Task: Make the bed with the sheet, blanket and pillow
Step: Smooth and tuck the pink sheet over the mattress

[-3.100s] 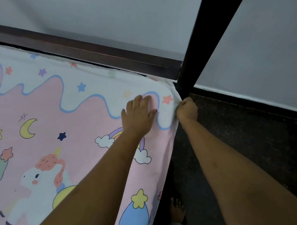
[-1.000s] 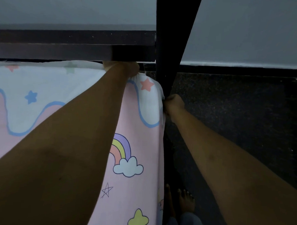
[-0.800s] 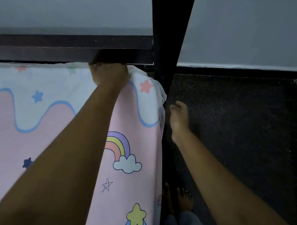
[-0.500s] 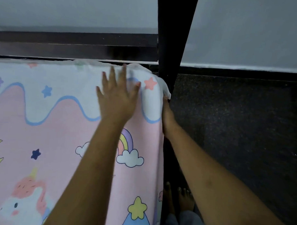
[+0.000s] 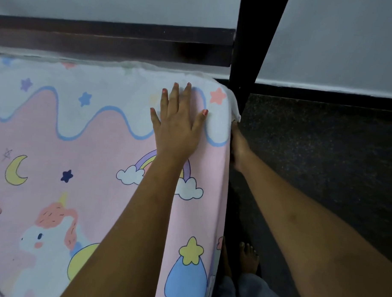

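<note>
The unicorn-print sheet (image 5: 79,144) covers the mattress left of the black post (image 5: 249,61), and its white corner hangs just beside that post. The left hand (image 5: 178,125) lies flat on the sheet left of the post, fingers straight and spread. The right hand (image 5: 237,145) lies against the mattress side, nearer the person than the post, with its fingertips at the hanging corner. Whether it grips anything cannot be told.

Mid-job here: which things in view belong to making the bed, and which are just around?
In the job: sheet; left hand flat on it; right hand at the bed's side near the corner; frame.
Just around: floor; wall; feet.
No blanket or pillow in view.
</note>
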